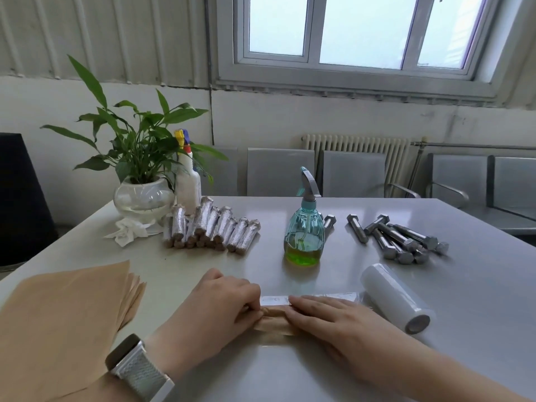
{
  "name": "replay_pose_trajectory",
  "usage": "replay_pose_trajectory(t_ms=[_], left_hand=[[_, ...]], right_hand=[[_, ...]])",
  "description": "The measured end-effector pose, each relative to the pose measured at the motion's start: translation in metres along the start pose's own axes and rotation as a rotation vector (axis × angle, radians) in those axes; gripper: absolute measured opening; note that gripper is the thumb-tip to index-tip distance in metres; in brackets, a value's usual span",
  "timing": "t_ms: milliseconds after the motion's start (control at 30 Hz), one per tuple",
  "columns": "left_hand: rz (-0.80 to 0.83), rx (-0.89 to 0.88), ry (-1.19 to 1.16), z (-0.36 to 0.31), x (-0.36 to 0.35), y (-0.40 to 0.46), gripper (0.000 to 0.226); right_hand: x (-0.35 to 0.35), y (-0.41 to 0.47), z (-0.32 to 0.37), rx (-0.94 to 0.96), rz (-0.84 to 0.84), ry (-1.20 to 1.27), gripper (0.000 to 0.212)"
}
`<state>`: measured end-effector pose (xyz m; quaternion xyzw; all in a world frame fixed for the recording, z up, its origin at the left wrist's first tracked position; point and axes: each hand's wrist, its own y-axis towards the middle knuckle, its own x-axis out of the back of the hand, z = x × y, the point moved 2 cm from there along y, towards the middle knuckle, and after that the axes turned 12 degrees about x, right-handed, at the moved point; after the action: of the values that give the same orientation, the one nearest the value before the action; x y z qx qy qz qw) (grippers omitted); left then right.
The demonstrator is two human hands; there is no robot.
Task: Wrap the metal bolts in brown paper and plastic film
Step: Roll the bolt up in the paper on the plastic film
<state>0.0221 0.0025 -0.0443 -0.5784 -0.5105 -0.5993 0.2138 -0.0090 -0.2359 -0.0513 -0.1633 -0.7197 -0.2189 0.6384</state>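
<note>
We find the paper-wrapped bolt [274, 316] lying crosswise between both hands, on film [319, 297] running right to the film roll [397, 297]. The left hand [220, 303] pinches its left end; the right hand [327, 317] presses flat on it. Spray bottle [304, 227] stands well beyond.

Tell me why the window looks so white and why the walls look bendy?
In the head view the window is washed out by daylight, so nothing outside shows. The wide-angle lens curves the wall and window frame near the edges. Daylight makes soft glare on the grey table and shine on the bare bolts. The left hand and right hand look slightly soft.
</note>
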Motion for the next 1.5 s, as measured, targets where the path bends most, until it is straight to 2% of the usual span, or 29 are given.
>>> replay_pose_trajectory(t_ms=[133,200,300,367,467,567,800,900,1033,1133,1267,1500], left_hand=[[-0.003,-0.010,0.020,0.000,-0.001,0.001,0.023],[-0.013,-0.003,0.027,-0.001,-0.002,0.001,0.021],[-0.035,0.006,0.018,-0.004,-0.003,-0.001,0.013],[-0.050,0.014,0.013,-0.006,-0.004,-0.001,0.010],[-0.025,0.031,-0.012,-0.004,-0.005,-0.001,0.012],[0.001,0.032,-0.055,0.001,-0.007,-0.002,0.017],[0.015,0.046,-0.057,0.001,-0.004,-0.005,0.022],[0.026,0.067,-0.056,0.002,-0.001,-0.007,0.025],[0.006,0.046,-0.042,0.000,0.003,-0.008,0.020],[-0.082,-0.034,0.056,-0.007,0.003,-0.009,0.023],[-0.180,-0.068,0.119,-0.014,0.001,-0.009,0.026],[-0.207,-0.092,0.148,-0.015,-0.002,-0.008,0.017]], right_hand=[[0.002,-0.004,-0.009,0.014,0.008,0.168,0.056],[0.006,-0.001,-0.012,-0.016,0.011,0.268,0.043],[0.016,0.012,-0.020,-0.168,-0.037,0.410,0.023],[0.021,0.025,-0.028,-0.256,-0.070,0.370,0.020],[0.023,0.043,-0.036,-0.268,0.074,0.258,0.025],[0.024,0.050,-0.039,-0.271,0.195,0.251,0.029],[0.039,0.063,-0.031,-0.280,0.325,0.204,0.027],[0.047,0.070,-0.027,-0.270,0.308,0.138,0.023],[0.046,0.072,-0.021,-0.233,0.324,0.049,0.031],[0.038,0.070,-0.016,-0.186,0.303,-0.076,0.031],[0.029,0.066,-0.015,-0.145,0.183,-0.186,0.028],[0.022,0.054,-0.022,-0.157,0.115,-0.102,0.030]])
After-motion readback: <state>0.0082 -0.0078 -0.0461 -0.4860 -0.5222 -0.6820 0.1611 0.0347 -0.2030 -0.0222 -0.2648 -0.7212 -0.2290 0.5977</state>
